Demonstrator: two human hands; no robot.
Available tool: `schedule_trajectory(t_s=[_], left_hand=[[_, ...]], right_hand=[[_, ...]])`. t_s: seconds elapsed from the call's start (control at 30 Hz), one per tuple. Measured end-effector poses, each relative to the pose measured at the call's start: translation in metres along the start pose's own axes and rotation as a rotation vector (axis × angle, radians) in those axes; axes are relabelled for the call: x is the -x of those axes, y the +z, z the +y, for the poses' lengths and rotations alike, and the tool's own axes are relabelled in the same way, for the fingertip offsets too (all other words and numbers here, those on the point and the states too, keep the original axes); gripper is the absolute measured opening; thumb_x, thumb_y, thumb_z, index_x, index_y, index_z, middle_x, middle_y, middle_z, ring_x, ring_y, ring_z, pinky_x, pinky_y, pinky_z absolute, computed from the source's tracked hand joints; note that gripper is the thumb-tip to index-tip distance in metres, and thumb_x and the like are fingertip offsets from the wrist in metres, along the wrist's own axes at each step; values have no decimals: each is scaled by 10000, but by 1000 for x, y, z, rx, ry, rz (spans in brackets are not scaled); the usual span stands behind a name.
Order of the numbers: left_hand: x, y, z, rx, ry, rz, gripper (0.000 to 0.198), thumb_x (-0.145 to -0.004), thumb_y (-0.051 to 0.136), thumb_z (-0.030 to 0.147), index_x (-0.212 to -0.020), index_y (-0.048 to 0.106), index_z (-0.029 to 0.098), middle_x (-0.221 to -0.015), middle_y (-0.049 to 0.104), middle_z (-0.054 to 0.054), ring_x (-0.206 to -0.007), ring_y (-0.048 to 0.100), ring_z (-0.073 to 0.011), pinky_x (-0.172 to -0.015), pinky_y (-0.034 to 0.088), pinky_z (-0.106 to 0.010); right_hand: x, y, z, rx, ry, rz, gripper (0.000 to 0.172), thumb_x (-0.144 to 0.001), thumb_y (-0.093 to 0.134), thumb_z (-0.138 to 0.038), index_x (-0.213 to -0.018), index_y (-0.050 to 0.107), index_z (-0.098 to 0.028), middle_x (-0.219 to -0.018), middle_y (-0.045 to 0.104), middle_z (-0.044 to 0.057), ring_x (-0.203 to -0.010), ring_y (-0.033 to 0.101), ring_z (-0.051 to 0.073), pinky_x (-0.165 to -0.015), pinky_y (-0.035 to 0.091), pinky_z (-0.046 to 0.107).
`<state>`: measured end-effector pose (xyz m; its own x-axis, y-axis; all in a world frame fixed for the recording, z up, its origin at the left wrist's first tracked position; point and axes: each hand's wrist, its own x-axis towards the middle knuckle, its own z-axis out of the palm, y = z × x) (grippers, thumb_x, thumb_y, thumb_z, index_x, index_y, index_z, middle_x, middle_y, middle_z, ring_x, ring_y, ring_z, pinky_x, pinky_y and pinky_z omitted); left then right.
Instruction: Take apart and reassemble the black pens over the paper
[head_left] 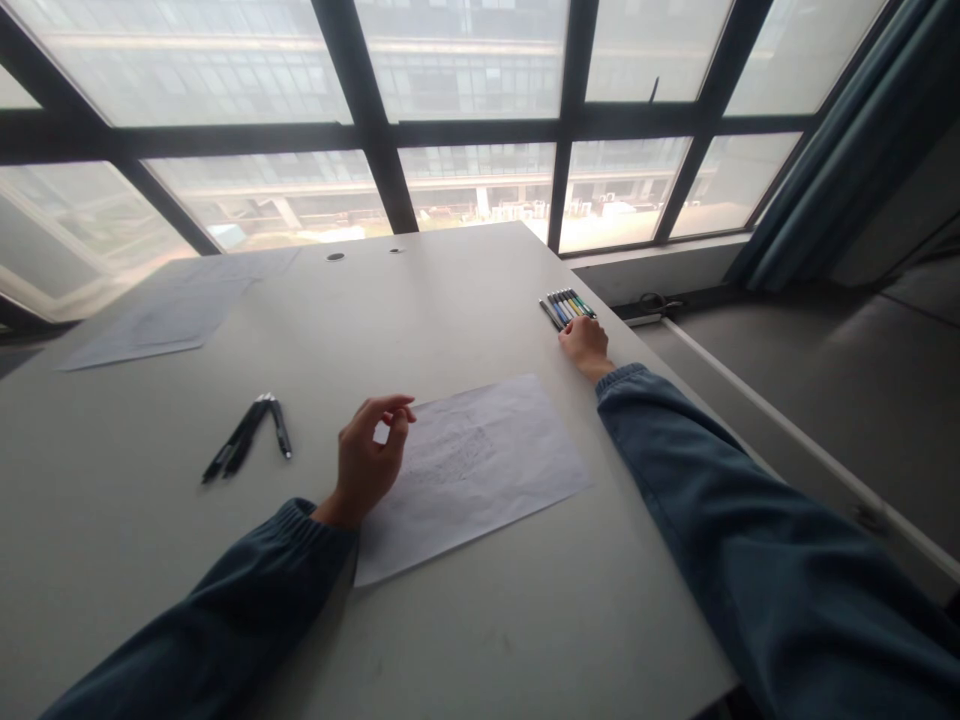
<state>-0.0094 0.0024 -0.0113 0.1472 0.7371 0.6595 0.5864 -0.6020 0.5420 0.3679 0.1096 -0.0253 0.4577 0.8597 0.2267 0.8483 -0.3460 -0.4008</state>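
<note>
My left hand [373,455] hovers over the left part of a white paper sheet [517,470]. Its fingers are loosely curled toward the thumb, and a gap shows between them with nothing in it. Faint grey marks cover the middle of the sheet. Near the table's right edge, my right hand [587,347] is closed at the near ends of a row of pens [568,304]. Several pens with dark, blue, yellow and green parts lie side by side there. The hand covers some of their near ends, and what its fingertips grip is hidden.
Several black pens [244,438] lie together on the white table [420,320], left of my left hand. More paper sheets [172,310] rest at the far left. Dark-framed windows [472,190] stand behind the table. A blue curtain [840,150] hangs at the right.
</note>
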Motion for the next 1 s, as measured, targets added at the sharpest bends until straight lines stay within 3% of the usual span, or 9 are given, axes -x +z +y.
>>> schedule_trajectory(t_s=[1.0], left_hand=[[-1, -1, 1, 3, -3, -27, 171, -939, 560, 237, -1025, 692, 170, -805, 705, -13, -741, 652, -133, -684, 518, -244]], right_hand=[[-11, 7, -3, -30, 11, 1, 244, -900, 574, -252, -1025, 741, -126, -1076, 729, 200, -1051, 694, 334, -931, 543, 448]])
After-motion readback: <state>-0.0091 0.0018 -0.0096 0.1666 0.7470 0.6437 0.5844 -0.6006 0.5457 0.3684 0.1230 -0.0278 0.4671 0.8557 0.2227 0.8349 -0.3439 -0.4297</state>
